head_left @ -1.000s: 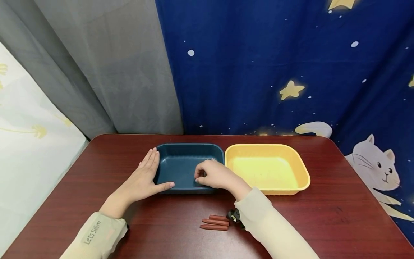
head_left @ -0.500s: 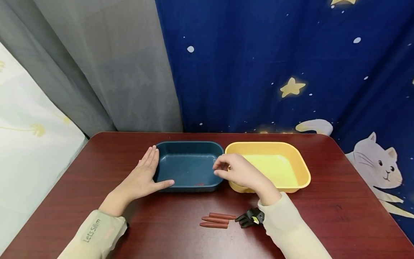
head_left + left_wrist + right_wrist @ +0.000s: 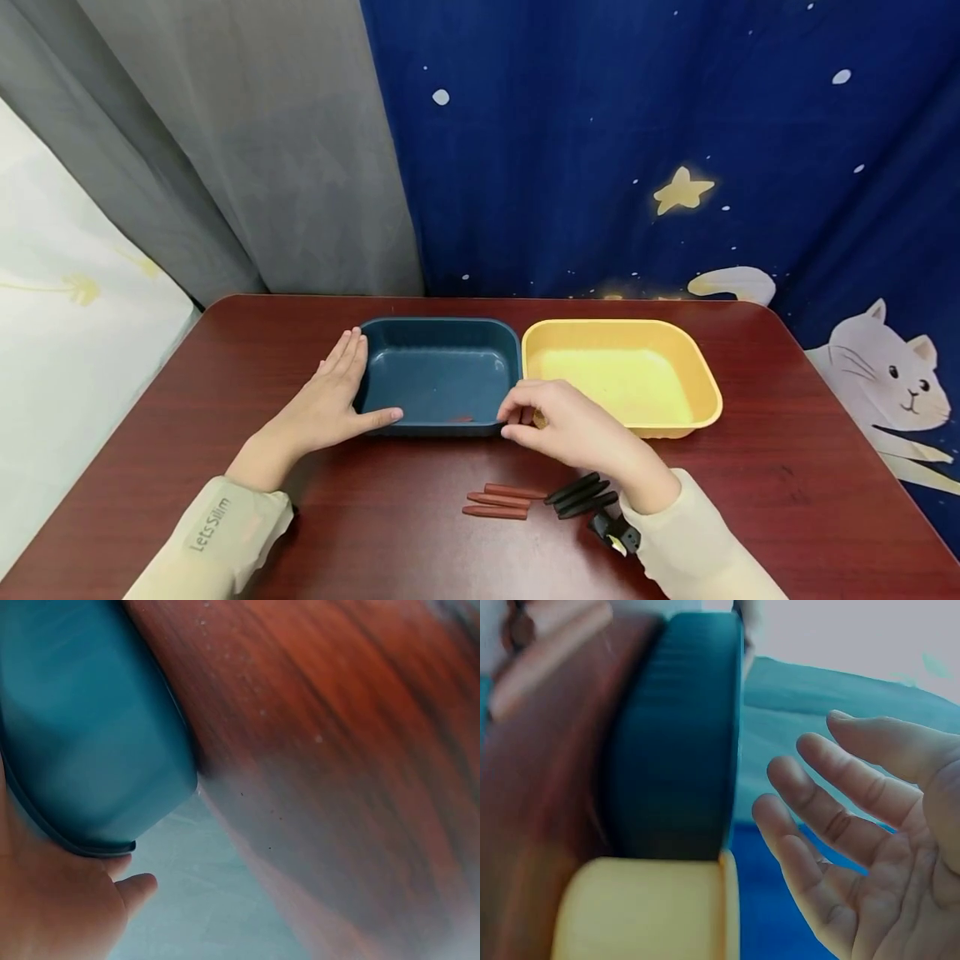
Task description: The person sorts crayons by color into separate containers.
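In the head view, my left hand (image 3: 322, 410) lies along the left end of the dark blue plastic tub (image 3: 435, 379), thumb stretched over its near rim. The left wrist view shows that hand (image 3: 56, 911) against the tub's rim. My right hand (image 3: 573, 425) hovers by the tub's near right corner, in front of the yellow tub (image 3: 675, 417). Its fingers (image 3: 817, 799) are loosely bent and hold nothing in the right wrist view. A reddish-brown crayon (image 3: 462, 419) shows partly inside the blue tub, mostly behind the near rim.
Three reddish-brown crayons (image 3: 495, 502) lie side by side on the dark red table (image 3: 360, 533). Several black crayons (image 3: 581, 496) lie just right of them, near the black wrist camera (image 3: 615, 533). Curtains (image 3: 570, 167) hang behind the table.
My right hand has come out of the blue tub and moved right, then nearer, its fingers loosening. A crayon in the tub and the black crayons have come into sight. The left hand stays put.
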The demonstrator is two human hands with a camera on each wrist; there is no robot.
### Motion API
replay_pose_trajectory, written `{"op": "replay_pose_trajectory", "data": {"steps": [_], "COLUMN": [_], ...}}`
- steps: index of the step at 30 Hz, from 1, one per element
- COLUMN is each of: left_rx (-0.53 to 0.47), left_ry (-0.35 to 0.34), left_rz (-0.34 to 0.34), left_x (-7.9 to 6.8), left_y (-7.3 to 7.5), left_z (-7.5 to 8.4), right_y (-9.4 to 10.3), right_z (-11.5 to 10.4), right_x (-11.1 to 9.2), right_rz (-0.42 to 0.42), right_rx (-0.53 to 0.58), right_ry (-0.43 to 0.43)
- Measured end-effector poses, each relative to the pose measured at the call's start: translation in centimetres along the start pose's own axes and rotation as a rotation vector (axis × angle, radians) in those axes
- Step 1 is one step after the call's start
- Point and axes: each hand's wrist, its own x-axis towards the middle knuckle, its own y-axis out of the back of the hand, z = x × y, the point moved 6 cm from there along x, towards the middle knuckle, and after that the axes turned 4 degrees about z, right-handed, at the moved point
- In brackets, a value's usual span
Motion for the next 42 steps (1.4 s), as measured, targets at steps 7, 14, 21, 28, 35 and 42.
{"op": "replay_pose_trajectory", "data": {"steps": [7, 14, 21, 28, 35, 42], "left_rx": [-0.007, -0.009, -0.008, 0.0, -0.005, -0.01], "left_ry": [-0.001, -0.006, -0.009, -0.009, -0.009, 0.005], "left_rz": [0.004, 0.019, 0.025, 0.03, 0.028, 0.008], "left_x": [-0.1, -0.3, -0.3, -0.3, -0.2, -0.2], "left_y": [0.1, 0.3, 0.4, 0.4, 0.5, 0.5], "left_z": [0.1, 0.1, 0.1, 0.1, 0.2, 0.3], "right_y": [-2.2, -3.9, -4.9, -5.6, -6.0, -6.2], "right_z": [-0.3, 0.2, 0.9, 1.4, 1.2, 1.2], "right_x": [-0.8, -1.1, -1.1, -1.0, -0.9, -1.0], "right_rz": [-0.074, -0.148, -0.22, -0.28, -0.325, -0.341], "right_rx": [-0.065, -0.09, -0.135, -0.161, -0.155, -0.159], "right_ry": [0.02, 0.001, -0.026, -0.045, -0.069, -0.131]}}
